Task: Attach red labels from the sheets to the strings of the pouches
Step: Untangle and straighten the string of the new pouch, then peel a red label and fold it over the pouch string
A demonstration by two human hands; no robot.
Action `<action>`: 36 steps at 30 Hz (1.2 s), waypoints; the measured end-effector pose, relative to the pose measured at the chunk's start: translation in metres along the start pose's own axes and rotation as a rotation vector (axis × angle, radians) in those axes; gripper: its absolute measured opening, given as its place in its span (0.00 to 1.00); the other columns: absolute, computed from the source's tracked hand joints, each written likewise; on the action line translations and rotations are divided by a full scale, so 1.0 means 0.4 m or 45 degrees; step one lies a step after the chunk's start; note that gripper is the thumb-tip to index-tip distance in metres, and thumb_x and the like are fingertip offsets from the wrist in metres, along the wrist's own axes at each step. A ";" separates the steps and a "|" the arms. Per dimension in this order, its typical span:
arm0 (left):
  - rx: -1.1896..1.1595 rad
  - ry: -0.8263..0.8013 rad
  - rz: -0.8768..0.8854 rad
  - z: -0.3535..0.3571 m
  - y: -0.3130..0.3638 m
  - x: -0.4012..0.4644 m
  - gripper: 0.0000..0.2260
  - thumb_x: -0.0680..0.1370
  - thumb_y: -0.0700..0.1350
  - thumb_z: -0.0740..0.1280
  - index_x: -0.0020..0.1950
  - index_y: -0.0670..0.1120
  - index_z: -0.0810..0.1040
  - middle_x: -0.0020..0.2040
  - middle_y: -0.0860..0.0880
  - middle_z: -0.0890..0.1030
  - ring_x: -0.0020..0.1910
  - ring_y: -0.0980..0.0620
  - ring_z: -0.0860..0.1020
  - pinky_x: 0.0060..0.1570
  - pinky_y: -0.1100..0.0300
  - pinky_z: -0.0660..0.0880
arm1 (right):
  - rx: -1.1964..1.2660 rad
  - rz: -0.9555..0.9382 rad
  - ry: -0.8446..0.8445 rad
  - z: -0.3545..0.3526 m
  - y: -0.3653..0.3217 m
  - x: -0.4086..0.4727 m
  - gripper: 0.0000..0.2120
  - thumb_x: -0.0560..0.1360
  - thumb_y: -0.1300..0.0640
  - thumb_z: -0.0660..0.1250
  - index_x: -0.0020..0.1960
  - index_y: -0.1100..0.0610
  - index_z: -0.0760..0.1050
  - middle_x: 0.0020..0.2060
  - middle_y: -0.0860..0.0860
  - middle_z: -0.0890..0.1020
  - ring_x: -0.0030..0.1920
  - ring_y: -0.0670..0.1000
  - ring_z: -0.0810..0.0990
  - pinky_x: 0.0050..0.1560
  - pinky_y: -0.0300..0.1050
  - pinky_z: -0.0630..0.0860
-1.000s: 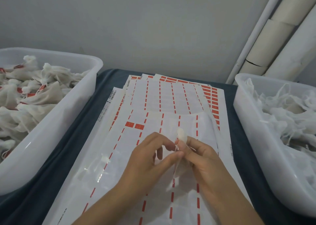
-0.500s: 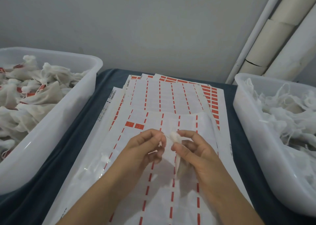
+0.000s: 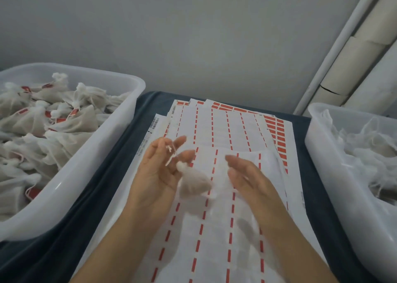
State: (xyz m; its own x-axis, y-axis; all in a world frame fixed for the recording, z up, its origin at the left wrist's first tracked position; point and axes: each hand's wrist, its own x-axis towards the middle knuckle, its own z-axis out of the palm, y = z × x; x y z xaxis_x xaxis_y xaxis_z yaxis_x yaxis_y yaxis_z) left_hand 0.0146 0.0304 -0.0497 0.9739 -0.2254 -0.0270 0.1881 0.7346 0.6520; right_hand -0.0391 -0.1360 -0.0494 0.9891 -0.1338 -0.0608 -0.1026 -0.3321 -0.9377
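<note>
One pouch (image 3: 194, 182) between hands, above label sheets (image 3: 225, 218), hanging by string (image 3: 170, 153) at left hand (image 3: 156, 171), fingers mostly straight; grip on string unclear. Right hand (image 3: 247, 177) open, empty, just beside. Pouch likely light, soft, floppy; hold by knotted neck or string. Motion blur.

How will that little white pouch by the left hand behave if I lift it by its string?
Probably floppy: the pouch looks like thin, translucent cloth that sags below its tied neck. Likely light, since it seems to hang from the string at the left hand's fingers. It shouldn't roll, but may swing; the image is blurred there.
</note>
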 end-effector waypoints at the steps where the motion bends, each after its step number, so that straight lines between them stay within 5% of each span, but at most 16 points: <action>1: 0.112 0.122 0.122 -0.009 0.013 0.005 0.07 0.75 0.48 0.62 0.42 0.48 0.77 0.40 0.50 0.82 0.32 0.56 0.78 0.39 0.62 0.78 | -0.186 -0.034 0.047 -0.005 -0.008 0.029 0.17 0.68 0.36 0.59 0.56 0.35 0.68 0.55 0.23 0.69 0.55 0.31 0.70 0.57 0.29 0.64; 3: 0.470 0.377 0.373 -0.020 0.029 0.013 0.08 0.77 0.47 0.62 0.43 0.48 0.79 0.33 0.55 0.79 0.28 0.60 0.74 0.34 0.69 0.74 | -0.553 -0.059 0.053 -0.005 -0.025 0.101 0.20 0.72 0.38 0.61 0.63 0.37 0.64 0.66 0.34 0.66 0.65 0.40 0.66 0.65 0.43 0.62; 6: 0.895 0.492 0.629 -0.028 0.020 0.028 0.08 0.78 0.46 0.64 0.47 0.45 0.81 0.34 0.60 0.79 0.34 0.66 0.77 0.31 0.77 0.70 | -0.960 0.012 -0.110 0.018 -0.037 0.211 0.32 0.73 0.40 0.64 0.73 0.46 0.58 0.73 0.46 0.62 0.71 0.51 0.63 0.69 0.52 0.62; 9: 1.396 0.501 0.640 -0.048 -0.011 0.049 0.11 0.75 0.45 0.66 0.56 0.48 0.81 0.44 0.58 0.78 0.42 0.63 0.76 0.36 0.77 0.72 | -1.293 0.058 -0.271 0.040 -0.040 0.280 0.39 0.69 0.36 0.67 0.74 0.49 0.56 0.73 0.48 0.64 0.70 0.54 0.65 0.66 0.51 0.66; 12: 1.740 0.470 0.541 -0.060 -0.041 0.064 0.14 0.73 0.47 0.69 0.59 0.54 0.79 0.47 0.63 0.72 0.42 0.63 0.72 0.42 0.82 0.67 | -1.284 0.125 -0.356 0.039 -0.070 0.317 0.39 0.67 0.38 0.70 0.73 0.47 0.59 0.72 0.47 0.64 0.69 0.53 0.66 0.61 0.49 0.68; 16: 1.852 0.418 0.470 -0.059 -0.052 0.067 0.16 0.72 0.50 0.71 0.59 0.57 0.79 0.50 0.60 0.70 0.44 0.61 0.69 0.46 0.77 0.64 | -1.066 0.267 -0.614 0.001 -0.135 0.333 0.22 0.65 0.42 0.74 0.55 0.47 0.75 0.55 0.46 0.78 0.47 0.49 0.80 0.37 0.39 0.75; 19: 1.901 0.315 0.536 -0.060 -0.052 0.060 0.16 0.71 0.51 0.71 0.59 0.57 0.78 0.51 0.60 0.67 0.47 0.61 0.67 0.45 0.77 0.64 | -0.852 0.360 -0.755 -0.020 -0.153 0.332 0.14 0.65 0.48 0.76 0.49 0.50 0.79 0.45 0.49 0.84 0.41 0.51 0.85 0.36 0.41 0.80; 23: 1.905 0.273 0.626 -0.060 -0.057 0.051 0.16 0.71 0.51 0.71 0.59 0.56 0.78 0.57 0.55 0.72 0.51 0.61 0.67 0.55 0.67 0.69 | -0.747 0.327 -0.714 -0.014 -0.138 0.321 0.19 0.67 0.50 0.75 0.56 0.49 0.76 0.50 0.47 0.81 0.46 0.52 0.83 0.41 0.42 0.81; 29: 1.832 0.260 0.736 -0.045 -0.055 0.040 0.16 0.69 0.50 0.71 0.56 0.49 0.81 0.49 0.60 0.69 0.45 0.59 0.71 0.46 0.79 0.64 | -0.666 0.222 -0.614 -0.028 -0.132 0.300 0.12 0.70 0.48 0.72 0.47 0.43 0.70 0.46 0.37 0.74 0.44 0.47 0.77 0.31 0.31 0.72; 33: 1.749 0.182 0.633 -0.045 -0.055 0.039 0.13 0.71 0.48 0.70 0.55 0.47 0.81 0.47 0.62 0.69 0.46 0.60 0.70 0.48 0.77 0.67 | -0.682 0.229 -0.631 -0.028 -0.134 0.297 0.30 0.70 0.46 0.71 0.68 0.45 0.62 0.62 0.41 0.69 0.52 0.48 0.73 0.43 0.36 0.73; 36: 1.666 0.102 0.563 -0.045 -0.048 0.042 0.12 0.73 0.42 0.70 0.56 0.43 0.80 0.48 0.56 0.71 0.45 0.59 0.71 0.55 0.66 0.71 | -0.681 0.183 -0.666 -0.022 -0.135 0.297 0.31 0.70 0.47 0.71 0.69 0.44 0.61 0.67 0.43 0.67 0.54 0.48 0.72 0.47 0.38 0.73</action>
State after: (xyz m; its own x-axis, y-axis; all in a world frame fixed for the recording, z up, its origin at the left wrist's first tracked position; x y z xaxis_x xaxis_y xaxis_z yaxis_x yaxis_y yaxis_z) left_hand 0.0295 0.0241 -0.0762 0.9337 -0.0640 0.3522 -0.3469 -0.4047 0.8461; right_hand 0.0833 -0.1420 -0.0029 0.8695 0.2057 -0.4492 -0.1396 -0.7699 -0.6227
